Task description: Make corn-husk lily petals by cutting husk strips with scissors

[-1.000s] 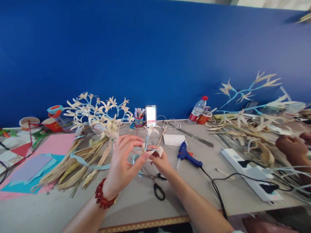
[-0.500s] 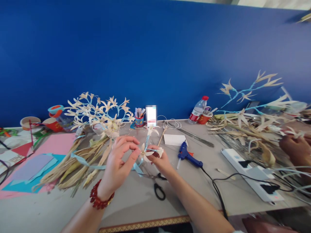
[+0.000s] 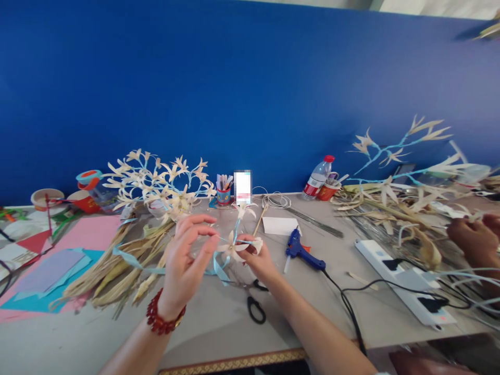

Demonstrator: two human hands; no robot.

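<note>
My right hand (image 3: 255,259) is closed around a small spray of cream husk flowers (image 3: 233,249) on a light-blue wrapped stem. One flower (image 3: 245,211) points away from me. My left hand (image 3: 190,260), with a red bead bracelet (image 3: 164,315) at the wrist, is just left of the spray. Its thumb and index finger are pinched on a thin light-blue strand of tape that runs to the stem; the other fingers are raised. A loose light-blue tape (image 3: 142,265) trails behind this hand and curls below the flowers. Black-handled scissors (image 3: 257,310) lie under my hands, blades partly hidden.
A blue glue gun (image 3: 302,251) and white power strip (image 3: 406,286) lie to the right, with cables. Finished flower branches (image 3: 156,179) stand back left above dried husks (image 3: 117,260). A bottle (image 3: 318,179) stands behind. Another person's hands (image 3: 474,239) work at far right.
My left hand has moved a little left, away from the flowers, and the thin blue strand shows between it and the stem. My right hand stays in place with the spray.
</note>
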